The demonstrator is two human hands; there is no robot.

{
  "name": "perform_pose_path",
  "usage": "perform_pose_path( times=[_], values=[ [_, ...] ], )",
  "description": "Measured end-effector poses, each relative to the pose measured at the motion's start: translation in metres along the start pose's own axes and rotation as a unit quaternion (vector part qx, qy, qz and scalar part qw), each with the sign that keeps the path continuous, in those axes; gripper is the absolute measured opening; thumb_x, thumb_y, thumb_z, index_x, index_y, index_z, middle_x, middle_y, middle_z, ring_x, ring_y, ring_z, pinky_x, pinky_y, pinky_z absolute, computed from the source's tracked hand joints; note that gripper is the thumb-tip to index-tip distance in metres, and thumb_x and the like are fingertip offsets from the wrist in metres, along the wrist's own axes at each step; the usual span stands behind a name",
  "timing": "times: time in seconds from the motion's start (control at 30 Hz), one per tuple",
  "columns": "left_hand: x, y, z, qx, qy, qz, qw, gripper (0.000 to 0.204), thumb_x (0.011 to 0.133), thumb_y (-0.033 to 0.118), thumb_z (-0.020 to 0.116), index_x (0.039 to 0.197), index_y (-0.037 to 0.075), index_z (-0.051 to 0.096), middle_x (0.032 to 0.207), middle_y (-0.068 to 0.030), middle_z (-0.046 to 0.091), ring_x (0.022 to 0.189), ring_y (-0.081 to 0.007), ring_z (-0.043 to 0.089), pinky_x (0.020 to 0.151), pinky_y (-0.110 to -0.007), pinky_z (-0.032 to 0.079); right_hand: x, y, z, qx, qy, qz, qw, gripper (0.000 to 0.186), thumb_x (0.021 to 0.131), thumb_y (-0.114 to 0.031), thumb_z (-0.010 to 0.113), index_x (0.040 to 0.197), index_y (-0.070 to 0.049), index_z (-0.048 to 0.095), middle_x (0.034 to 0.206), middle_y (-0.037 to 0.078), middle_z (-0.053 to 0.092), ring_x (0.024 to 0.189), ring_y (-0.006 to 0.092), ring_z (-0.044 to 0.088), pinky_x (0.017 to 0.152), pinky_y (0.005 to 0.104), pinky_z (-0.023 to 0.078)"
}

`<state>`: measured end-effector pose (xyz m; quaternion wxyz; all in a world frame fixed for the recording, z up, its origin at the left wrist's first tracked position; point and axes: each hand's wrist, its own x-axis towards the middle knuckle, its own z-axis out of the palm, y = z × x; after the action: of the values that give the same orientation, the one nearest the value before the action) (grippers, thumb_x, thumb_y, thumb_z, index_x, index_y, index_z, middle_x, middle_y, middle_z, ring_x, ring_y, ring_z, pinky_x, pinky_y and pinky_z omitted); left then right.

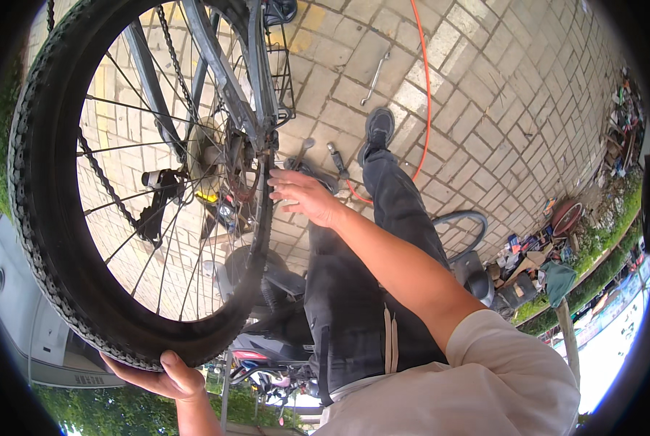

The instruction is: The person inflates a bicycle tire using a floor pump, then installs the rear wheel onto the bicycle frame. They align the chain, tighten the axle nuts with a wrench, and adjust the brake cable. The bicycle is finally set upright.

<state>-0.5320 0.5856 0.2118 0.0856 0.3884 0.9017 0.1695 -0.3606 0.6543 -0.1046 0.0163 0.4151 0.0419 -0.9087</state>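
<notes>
A bicycle wheel with a black knobby tire [34,211] stands large on the left, in front of me. My left hand [169,378] grips the bottom of the tire, thumb on the near side and fingers round the tread. Beside the tire's right side is my right hand [307,196], its fingers stretched out and slightly apart; whether the fingertips touch the rubber I cannot tell. Through the spokes show the grey bicycle frame [227,87], the chain [101,169] and the rear derailleur [161,200].
On the brick paving lie a metal wrench [372,80], an orange hose [428,102] and a hand-held tool [337,160] near my shoe [379,127]. Mixed clutter [532,265] lines the right edge. A parked motorbike [267,341] and a pale vehicle [27,305] are also in view.
</notes>
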Motion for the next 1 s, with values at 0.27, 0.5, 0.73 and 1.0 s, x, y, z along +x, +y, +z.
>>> perform_pose_path(
  times=[0.27,0.5,0.73,1.0],
  values=[
    [-0.020,-0.006,0.004,0.030,0.024,-0.016,0.999,0.084,0.089,0.045,0.054,0.146,-0.005,0.018,0.146,-0.0271,0.028,0.131,-0.0380,0.037,0.103,-0.047,0.039,0.037,0.085,-0.065,-0.058,0.263,-0.010,0.963,0.027,0.085,-0.017,0.065,0.109,-0.004,0.062,0.094,0.004,0.064,0.083,0.0148,0.062,0.067,0.0300,0.047],
    [-0.024,-0.046,-0.002,-0.166,0.116,-0.201,0.958,0.068,0.091,0.033,0.060,0.140,-0.003,0.030,0.135,-0.0233,0.045,0.122,-0.0343,0.049,0.100,-0.047,0.043,0.023,0.032,-0.222,-0.270,0.419,-0.109,0.860,0.023,0.077,-0.016,0.065,0.093,0.001,0.068,0.085,0.016,0.069,0.084,0.0252,0.066,0.076,0.0330,0.050],
    [-0.218,-0.045,0.077,-0.236,-0.304,-0.605,0.697,0.031,0.093,0.020,0.059,0.118,0.002,0.057,0.108,-0.0077,0.064,0.099,-0.0151,0.059,0.084,-0.030,0.045,0.040,-0.142,-0.270,-0.466,0.416,-0.156,0.765,0.030,0.078,-0.023,0.063,0.100,-0.003,0.068,0.097,0.019,0.068,0.097,0.0334,0.064,0.085,0.0400,0.050],
    [-0.090,0.006,0.478,-0.386,-0.281,-0.414,0.775,0.036,0.092,0.020,0.063,0.115,-0.006,0.058,0.095,-0.0089,0.064,0.083,-0.0133,0.058,0.076,-0.026,0.047,0.143,-0.217,-0.323,-0.601,0.336,-0.215,0.693,0.023,0.078,-0.020,0.068,0.095,-0.004,0.066,0.098,0.016,0.068,0.096,0.0337,0.063,0.084,0.0427,0.050]
  ],
)
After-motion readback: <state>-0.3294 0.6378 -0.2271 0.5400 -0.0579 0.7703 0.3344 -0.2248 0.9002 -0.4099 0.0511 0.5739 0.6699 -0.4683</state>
